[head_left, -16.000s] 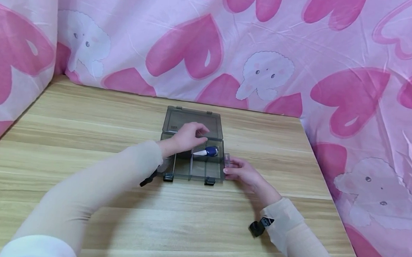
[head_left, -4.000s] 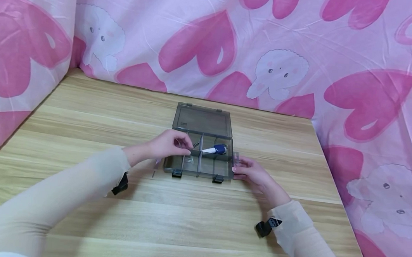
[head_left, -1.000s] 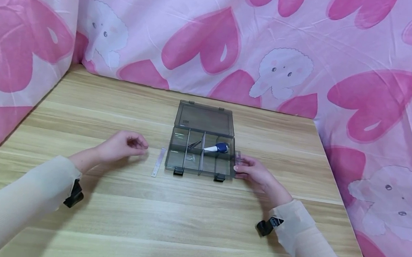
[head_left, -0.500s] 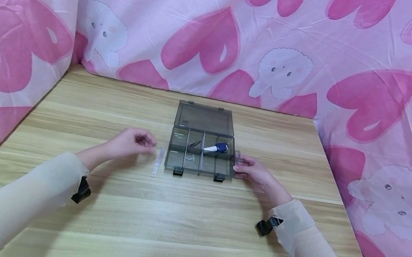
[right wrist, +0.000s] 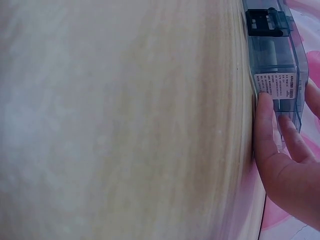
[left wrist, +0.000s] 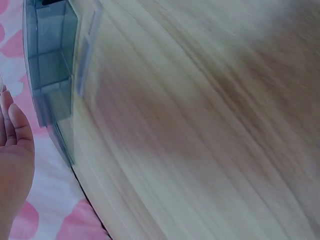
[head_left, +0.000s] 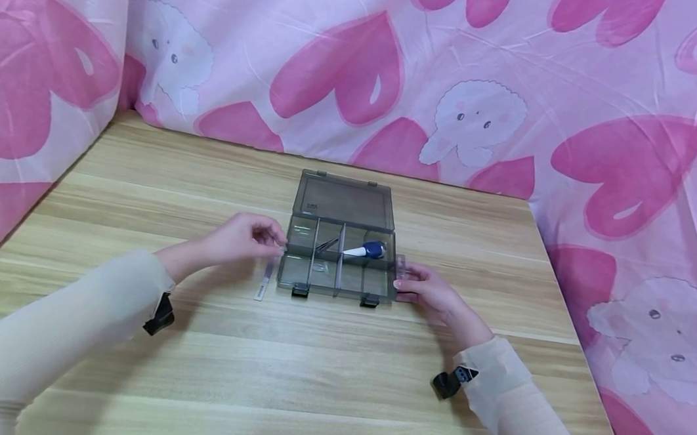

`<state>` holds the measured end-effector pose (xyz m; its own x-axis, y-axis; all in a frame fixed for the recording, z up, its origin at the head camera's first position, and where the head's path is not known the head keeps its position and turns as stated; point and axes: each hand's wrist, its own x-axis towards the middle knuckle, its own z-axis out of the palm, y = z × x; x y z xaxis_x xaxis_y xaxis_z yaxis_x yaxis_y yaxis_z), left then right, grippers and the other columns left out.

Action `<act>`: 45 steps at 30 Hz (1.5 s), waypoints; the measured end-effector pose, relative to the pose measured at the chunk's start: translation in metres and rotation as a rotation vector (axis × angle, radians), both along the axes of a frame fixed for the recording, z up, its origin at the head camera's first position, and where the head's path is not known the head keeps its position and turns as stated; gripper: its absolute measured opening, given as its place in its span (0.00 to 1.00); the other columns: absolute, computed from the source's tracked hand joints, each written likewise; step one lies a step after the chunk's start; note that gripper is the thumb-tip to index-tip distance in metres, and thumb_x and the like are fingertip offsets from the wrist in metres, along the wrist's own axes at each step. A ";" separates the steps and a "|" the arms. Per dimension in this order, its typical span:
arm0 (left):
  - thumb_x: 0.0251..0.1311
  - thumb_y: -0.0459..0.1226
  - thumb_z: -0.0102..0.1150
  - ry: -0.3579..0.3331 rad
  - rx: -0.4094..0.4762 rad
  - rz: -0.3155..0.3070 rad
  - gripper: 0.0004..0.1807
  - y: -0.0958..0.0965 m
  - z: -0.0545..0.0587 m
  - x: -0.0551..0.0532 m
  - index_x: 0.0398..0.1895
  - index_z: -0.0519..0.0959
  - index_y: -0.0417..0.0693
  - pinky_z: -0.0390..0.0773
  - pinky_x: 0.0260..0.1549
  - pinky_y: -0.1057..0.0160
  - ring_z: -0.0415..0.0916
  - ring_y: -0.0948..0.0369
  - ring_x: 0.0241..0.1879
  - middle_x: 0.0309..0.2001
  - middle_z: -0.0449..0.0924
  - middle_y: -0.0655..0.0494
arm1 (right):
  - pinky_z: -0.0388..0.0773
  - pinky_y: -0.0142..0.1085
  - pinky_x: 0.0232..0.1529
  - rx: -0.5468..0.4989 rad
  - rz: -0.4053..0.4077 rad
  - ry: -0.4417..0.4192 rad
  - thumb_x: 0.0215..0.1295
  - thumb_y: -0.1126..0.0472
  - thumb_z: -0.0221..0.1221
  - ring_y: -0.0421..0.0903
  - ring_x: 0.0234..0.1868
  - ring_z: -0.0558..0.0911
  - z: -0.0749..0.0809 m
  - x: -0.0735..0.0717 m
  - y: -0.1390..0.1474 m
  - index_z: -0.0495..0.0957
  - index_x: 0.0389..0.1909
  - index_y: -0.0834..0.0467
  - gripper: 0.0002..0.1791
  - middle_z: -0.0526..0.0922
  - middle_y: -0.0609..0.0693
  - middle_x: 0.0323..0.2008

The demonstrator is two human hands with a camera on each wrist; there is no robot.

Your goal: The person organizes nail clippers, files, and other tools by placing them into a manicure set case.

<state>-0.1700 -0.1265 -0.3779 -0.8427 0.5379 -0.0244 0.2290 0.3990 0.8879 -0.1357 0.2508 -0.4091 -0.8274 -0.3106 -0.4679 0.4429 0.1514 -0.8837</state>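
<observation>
A smoky see-through compartment box lies on the table with its lid folded back. Inside are a small blue bottle with a tapered white cap, thin dark tweezers and a small clear piece. My left hand has its fingertips beside the box's left wall; a tiny pale spot shows at them, but whether it is a held thing I cannot tell. Below that hand lies a narrow translucent strip. My right hand grips the box's right side, with the thumb by a printed label.
The wood-grain table stretches around the box. A pink heart-patterned cloth hangs along the back and both sides. Two black latches stick out at the box's front, one being the left latch.
Over the last second my left hand has moved right, across the strip to the box's left wall. Four seconds ago it was over the box by the tweezers. My right hand stays put.
</observation>
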 end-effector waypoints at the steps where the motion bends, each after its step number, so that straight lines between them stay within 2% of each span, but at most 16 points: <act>1: 0.50 0.30 0.65 -0.005 0.006 -0.004 0.10 0.002 0.000 0.000 0.36 0.79 0.36 0.76 0.32 0.71 0.72 0.64 0.31 0.33 0.80 0.50 | 0.80 0.33 0.44 0.002 0.001 0.001 0.62 0.72 0.52 0.38 0.38 0.80 0.000 0.000 0.000 0.53 0.66 0.73 0.32 0.78 0.44 0.39; 11: 0.51 0.30 0.65 -0.005 0.001 -0.056 0.10 0.027 0.005 -0.004 0.37 0.79 0.36 0.76 0.33 0.70 0.73 0.61 0.32 0.34 0.81 0.49 | 0.80 0.33 0.43 -0.008 -0.004 -0.005 0.62 0.72 0.52 0.38 0.38 0.81 0.000 -0.001 0.001 0.53 0.67 0.72 0.32 0.80 0.43 0.39; 22: 0.52 0.29 0.64 -0.007 0.012 -0.119 0.07 0.052 0.003 -0.007 0.35 0.80 0.39 0.78 0.34 0.69 0.74 0.62 0.32 0.35 0.81 0.49 | 0.80 0.33 0.43 -0.003 -0.005 -0.004 0.62 0.72 0.53 0.38 0.39 0.81 0.001 0.001 0.000 0.53 0.67 0.72 0.33 0.79 0.44 0.40; 34: 0.54 0.29 0.63 -0.018 -0.045 -0.167 0.08 0.066 -0.003 -0.008 0.38 0.80 0.42 0.79 0.37 0.67 0.76 0.62 0.34 0.36 0.81 0.51 | 0.80 0.34 0.43 -0.009 -0.010 -0.004 0.61 0.72 0.54 0.39 0.38 0.81 0.002 0.001 0.002 0.54 0.66 0.72 0.33 0.79 0.44 0.39; 45: 0.54 0.30 0.63 -0.007 -0.046 -0.188 0.08 0.071 -0.006 -0.007 0.38 0.80 0.39 0.78 0.35 0.67 0.75 0.62 0.32 0.34 0.80 0.51 | 0.81 0.35 0.44 0.005 -0.031 -0.010 0.60 0.72 0.55 0.39 0.38 0.81 0.002 0.000 0.000 0.54 0.67 0.70 0.35 0.79 0.45 0.41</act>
<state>-0.1773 -0.0556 -0.3839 -0.7273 0.6838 -0.0584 0.2967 0.3901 0.8717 -0.1353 0.2504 -0.4067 -0.8316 -0.2828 -0.4779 0.4565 0.1419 -0.8783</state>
